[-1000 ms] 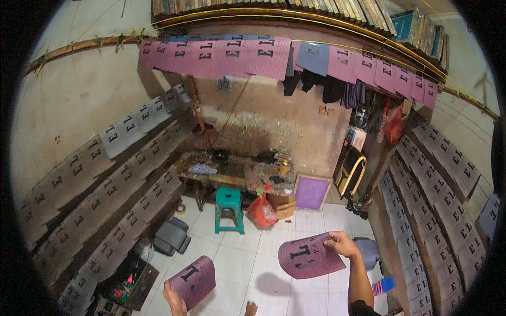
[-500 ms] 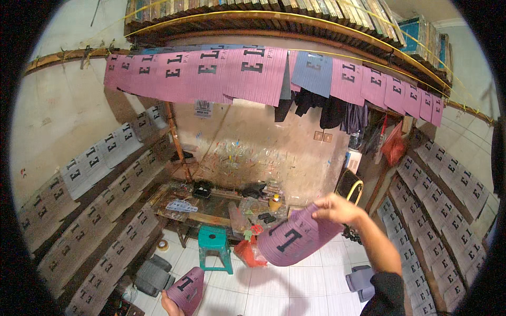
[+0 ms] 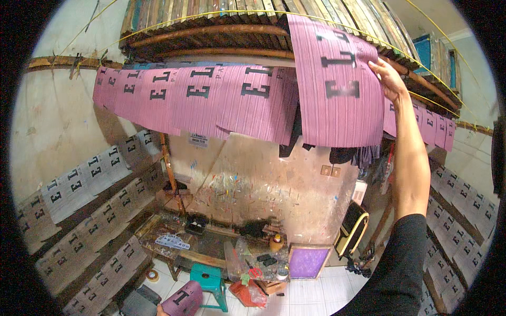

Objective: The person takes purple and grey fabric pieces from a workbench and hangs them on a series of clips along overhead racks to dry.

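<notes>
While hands (image 3: pixel 391 81) (image 3: pixel 161 311) hold 2 pink sheets (image 3: pixel 342 113) (image 3: pixel 184 302) at edges, room lies between.

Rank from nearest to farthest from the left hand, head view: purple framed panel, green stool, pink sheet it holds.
1. Pink sheet: in the left hand.
2. Green stool: just right of the sheet.
3. Purple framed panel: farther right, beyond the stool.

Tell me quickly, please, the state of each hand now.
Left hand, mostly out of the picture: holding a curled pink sheet with black print.
Right hand: closed on the edge of a flat pink sheet with black letters.
</notes>
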`<state>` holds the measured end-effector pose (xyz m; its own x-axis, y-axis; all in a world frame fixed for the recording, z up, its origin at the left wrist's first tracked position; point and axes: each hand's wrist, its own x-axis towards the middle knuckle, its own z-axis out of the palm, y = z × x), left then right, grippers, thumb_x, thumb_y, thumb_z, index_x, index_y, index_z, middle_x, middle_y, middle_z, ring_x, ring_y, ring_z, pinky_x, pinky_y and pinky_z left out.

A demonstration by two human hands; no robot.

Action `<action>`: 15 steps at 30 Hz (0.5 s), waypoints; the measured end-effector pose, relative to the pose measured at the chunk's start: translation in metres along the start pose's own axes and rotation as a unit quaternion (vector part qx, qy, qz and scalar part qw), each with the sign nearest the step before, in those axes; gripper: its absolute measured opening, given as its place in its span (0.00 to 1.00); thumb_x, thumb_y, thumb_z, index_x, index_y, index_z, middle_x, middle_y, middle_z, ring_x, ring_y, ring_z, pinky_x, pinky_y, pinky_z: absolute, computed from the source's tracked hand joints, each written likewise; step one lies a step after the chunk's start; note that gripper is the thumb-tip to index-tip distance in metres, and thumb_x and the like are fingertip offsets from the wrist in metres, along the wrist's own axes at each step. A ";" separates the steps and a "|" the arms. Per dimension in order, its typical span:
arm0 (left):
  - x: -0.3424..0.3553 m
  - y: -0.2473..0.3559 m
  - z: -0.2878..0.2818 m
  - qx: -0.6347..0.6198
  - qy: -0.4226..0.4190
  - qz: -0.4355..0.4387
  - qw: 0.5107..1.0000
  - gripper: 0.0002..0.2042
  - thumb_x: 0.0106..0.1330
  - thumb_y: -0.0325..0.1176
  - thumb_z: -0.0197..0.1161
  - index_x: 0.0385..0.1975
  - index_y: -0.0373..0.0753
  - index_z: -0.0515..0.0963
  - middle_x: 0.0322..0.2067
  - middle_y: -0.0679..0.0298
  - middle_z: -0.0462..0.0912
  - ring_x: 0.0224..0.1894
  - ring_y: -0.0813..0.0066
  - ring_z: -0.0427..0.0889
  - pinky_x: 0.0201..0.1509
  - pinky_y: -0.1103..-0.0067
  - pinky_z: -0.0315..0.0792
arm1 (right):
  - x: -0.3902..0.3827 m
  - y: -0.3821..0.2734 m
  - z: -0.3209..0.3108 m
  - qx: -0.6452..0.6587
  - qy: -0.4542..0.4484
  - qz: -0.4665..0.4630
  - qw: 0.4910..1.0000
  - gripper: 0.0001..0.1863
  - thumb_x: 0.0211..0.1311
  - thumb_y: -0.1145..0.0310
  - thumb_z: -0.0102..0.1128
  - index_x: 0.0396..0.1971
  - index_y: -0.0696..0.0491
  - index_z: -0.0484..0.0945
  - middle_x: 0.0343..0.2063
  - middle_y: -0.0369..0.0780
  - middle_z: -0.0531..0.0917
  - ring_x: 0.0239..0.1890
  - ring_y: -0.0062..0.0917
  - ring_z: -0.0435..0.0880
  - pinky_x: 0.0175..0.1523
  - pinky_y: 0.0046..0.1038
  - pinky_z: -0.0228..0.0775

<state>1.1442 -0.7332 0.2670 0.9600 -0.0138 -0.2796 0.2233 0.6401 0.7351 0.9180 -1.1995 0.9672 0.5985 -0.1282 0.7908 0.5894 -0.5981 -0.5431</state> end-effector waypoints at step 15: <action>-0.032 -0.038 0.057 -0.003 0.060 0.011 0.998 0.22 0.64 0.45 0.41 0.43 0.30 0.69 0.35 0.56 0.75 0.36 0.67 0.75 0.39 0.71 0.71 | 0.010 0.096 -0.041 0.042 0.060 -0.061 0.995 0.13 0.56 0.73 0.50 0.43 0.57 0.71 0.39 0.37 0.78 0.40 0.18 0.77 0.47 0.19 0.67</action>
<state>1.1149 -0.8011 0.2835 0.9371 0.0922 -0.3366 0.2016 0.6443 0.7377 0.9584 -1.2909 0.9346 0.4536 -0.1541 0.8778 0.7003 -0.5476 -0.4580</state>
